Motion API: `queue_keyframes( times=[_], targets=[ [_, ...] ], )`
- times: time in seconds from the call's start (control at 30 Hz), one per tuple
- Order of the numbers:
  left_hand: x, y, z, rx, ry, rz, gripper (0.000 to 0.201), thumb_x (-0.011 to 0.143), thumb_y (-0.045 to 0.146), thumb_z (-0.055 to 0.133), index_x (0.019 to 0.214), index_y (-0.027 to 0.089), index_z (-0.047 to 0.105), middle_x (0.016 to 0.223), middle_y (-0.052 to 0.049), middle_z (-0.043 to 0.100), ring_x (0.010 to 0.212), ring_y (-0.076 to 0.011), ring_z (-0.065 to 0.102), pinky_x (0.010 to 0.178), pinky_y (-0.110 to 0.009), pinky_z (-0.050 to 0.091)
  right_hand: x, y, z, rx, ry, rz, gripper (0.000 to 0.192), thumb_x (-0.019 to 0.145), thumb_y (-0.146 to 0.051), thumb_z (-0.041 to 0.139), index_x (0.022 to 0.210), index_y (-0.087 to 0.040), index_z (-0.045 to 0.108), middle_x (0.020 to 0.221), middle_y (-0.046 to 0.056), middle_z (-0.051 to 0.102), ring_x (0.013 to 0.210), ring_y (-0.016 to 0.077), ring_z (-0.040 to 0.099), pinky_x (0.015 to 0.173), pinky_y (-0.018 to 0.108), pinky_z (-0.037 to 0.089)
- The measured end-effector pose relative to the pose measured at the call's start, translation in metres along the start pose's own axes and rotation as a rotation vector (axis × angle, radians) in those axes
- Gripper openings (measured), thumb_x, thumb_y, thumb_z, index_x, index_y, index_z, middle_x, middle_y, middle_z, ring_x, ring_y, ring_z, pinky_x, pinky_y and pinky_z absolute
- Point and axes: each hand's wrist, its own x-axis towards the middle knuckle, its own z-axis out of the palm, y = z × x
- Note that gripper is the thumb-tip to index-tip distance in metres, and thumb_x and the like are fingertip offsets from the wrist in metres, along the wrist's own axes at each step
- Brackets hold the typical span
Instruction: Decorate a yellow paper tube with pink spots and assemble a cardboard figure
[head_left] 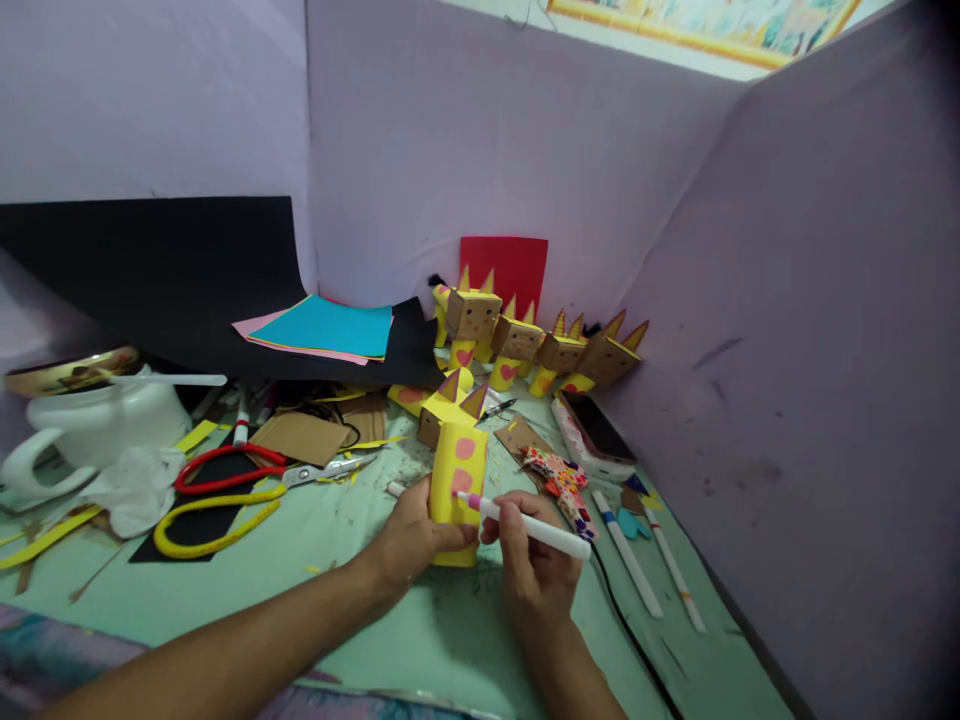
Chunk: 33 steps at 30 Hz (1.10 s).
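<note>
My left hand [414, 528] is closed around the lower part of a yellow paper tube [469, 465] that stands nearly upright and bears pink spots. In my right hand [536, 550] is a white marker pen [551, 534] with a pink end, its tip at one of the spots. Just behind the tube, a yellow paper figure [442, 408] with a brown cardboard head and pointed horns lies on the table. Several similar figures, among them one with a box-shaped head [474, 315], stand in a row at the back.
Red-and-yellow-handled scissors [225, 530] lie at left by a white pitcher [112, 425]. Blue and pink paper sheets [330, 328] rest on black card [217, 290]. At right are a phone [596, 425], capped markers [628, 555], a patterned cloth piece [561, 480] and a black cable [630, 630].
</note>
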Motion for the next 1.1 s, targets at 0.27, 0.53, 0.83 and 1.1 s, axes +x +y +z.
queue_keyframes(
  times=[0.27, 0.53, 0.83, 1.1],
  targets=[
    [-0.0014, 0.0047, 0.0024, 0.008, -0.013, 0.000, 0.051, 0.049, 0.021, 0.082, 0.094, 0.014, 0.059, 0.077, -0.002, 0.068, 0.068, -0.0163, 0.060, 0.061, -0.026, 0.048, 0.0025, 0.0043, -0.0026, 0.004, -0.039, -0.057, 0.021, 0.091, -0.032, 0.051, 0.081, -0.018, 0.062, 0.065, 0.001, 0.062, 0.056, 0.0132, 0.059, 0.051, 0.024, 0.047],
    [0.0009, -0.0012, -0.0004, 0.018, 0.007, 0.003, 0.050, 0.047, 0.023, 0.083, 0.089, 0.013, 0.058, 0.073, -0.002, 0.066, 0.064, -0.0151, 0.058, 0.057, -0.025, 0.046, -0.0008, 0.0040, -0.0037, -0.033, -0.023, -0.020, 0.025, 0.091, -0.035, 0.050, 0.076, -0.017, 0.060, 0.062, 0.001, 0.060, 0.055, 0.0134, 0.058, 0.049, 0.023, 0.044],
    [-0.0012, -0.0003, -0.0002, 0.017, -0.028, 0.003, 0.055, 0.050, 0.023, 0.080, 0.098, 0.013, 0.056, 0.078, -0.003, 0.067, 0.068, -0.0161, 0.058, 0.060, -0.026, 0.047, 0.0016, 0.0010, -0.0047, -0.053, -0.040, -0.087, 0.019, 0.092, -0.031, 0.049, 0.086, -0.018, 0.062, 0.072, 0.004, 0.065, 0.064, 0.0154, 0.064, 0.053, 0.024, 0.047],
    [-0.0016, 0.0005, 0.0001, 0.033, -0.010, -0.005, 0.055, 0.049, 0.025, 0.079, 0.097, 0.012, 0.054, 0.077, -0.003, 0.066, 0.068, -0.0169, 0.058, 0.061, -0.028, 0.046, 0.0006, 0.0074, -0.0089, -0.027, -0.091, -0.098, 0.019, 0.093, -0.028, 0.049, 0.082, -0.019, 0.062, 0.067, 0.001, 0.063, 0.059, 0.0131, 0.061, 0.053, 0.022, 0.047]
  ],
)
